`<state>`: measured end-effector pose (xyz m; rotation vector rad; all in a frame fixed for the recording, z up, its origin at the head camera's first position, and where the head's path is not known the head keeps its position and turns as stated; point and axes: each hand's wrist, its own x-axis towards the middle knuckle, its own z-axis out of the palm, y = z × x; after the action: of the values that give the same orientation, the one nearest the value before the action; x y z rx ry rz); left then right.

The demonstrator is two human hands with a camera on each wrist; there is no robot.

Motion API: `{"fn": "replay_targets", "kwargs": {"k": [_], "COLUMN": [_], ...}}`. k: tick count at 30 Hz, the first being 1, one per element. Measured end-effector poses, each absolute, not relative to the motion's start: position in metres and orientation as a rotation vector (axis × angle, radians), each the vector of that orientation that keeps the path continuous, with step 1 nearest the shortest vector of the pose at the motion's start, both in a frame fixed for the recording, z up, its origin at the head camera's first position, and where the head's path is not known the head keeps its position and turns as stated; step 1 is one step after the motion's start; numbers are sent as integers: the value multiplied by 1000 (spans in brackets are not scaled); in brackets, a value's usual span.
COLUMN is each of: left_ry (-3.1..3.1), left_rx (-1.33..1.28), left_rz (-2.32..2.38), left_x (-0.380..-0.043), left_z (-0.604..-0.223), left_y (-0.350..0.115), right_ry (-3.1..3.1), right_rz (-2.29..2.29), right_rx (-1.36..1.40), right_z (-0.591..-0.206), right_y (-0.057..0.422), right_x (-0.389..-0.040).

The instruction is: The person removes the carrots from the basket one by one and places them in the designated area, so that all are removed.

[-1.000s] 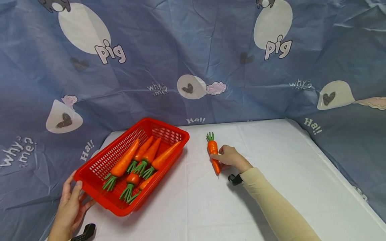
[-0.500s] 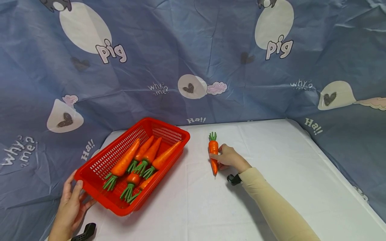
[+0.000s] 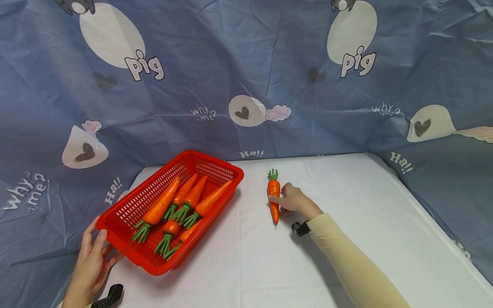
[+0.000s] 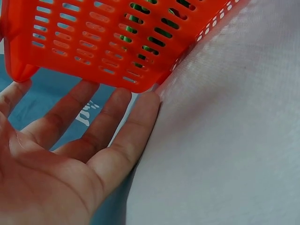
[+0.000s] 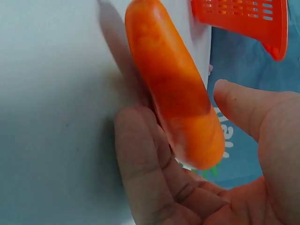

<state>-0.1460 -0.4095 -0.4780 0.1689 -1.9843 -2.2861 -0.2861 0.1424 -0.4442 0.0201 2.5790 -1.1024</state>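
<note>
An orange carrot [image 3: 274,188] with a short green top lies lengthwise on the white table, its leafy end pointing away from me. My right hand [image 3: 295,201] holds it from the right side, thumb over it and fingers along its flank; the right wrist view shows the carrot [image 5: 173,84] between thumb and fingers, over its shadow. At the left stands a red plastic basket [image 3: 132,205] with slotted walls. Several carrots [image 3: 161,201] lie inside it. My left hand [image 3: 89,261] touches its near left end, and in the left wrist view the extended fingertips meet the basket's lower edge [image 4: 108,77].
White cloth [image 3: 265,265] covers the table. A blue printed curtain [image 3: 215,77] hangs behind it and down both sides. Each wrist carries a small black camera, such as the right wrist camera [image 3: 300,229].
My right hand has turned the carrot slightly, so it points straighter away from me, with its tip shifted a little left. The left hand and the basket hold their place.
</note>
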Motion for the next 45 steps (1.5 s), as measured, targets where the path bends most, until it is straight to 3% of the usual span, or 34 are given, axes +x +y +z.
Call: {"fn": "replay_targets", "kwargs": {"k": [9,22,35,45], "left_ry": [-1977,-1904,-1837,-1870], "left_rx": [116,-20,58,136], "left_rz": [-2279,-2305,-2321,-2271], "left_x": [-145,-144,-142,-141], "left_z": [-479,-479,-485,-484], "left_y": [-410,-407,-401,-402], "right_ry": [2639,2682,2763,2756], "right_rz": [-1017,-1054,-842,-744], "right_rx": [-42,-280,-808,-1072], "right_z": [-429,-377,-333,-333], "right_y": [148,125,51,-18], "right_x": [-289,-296,-293,-283]}}
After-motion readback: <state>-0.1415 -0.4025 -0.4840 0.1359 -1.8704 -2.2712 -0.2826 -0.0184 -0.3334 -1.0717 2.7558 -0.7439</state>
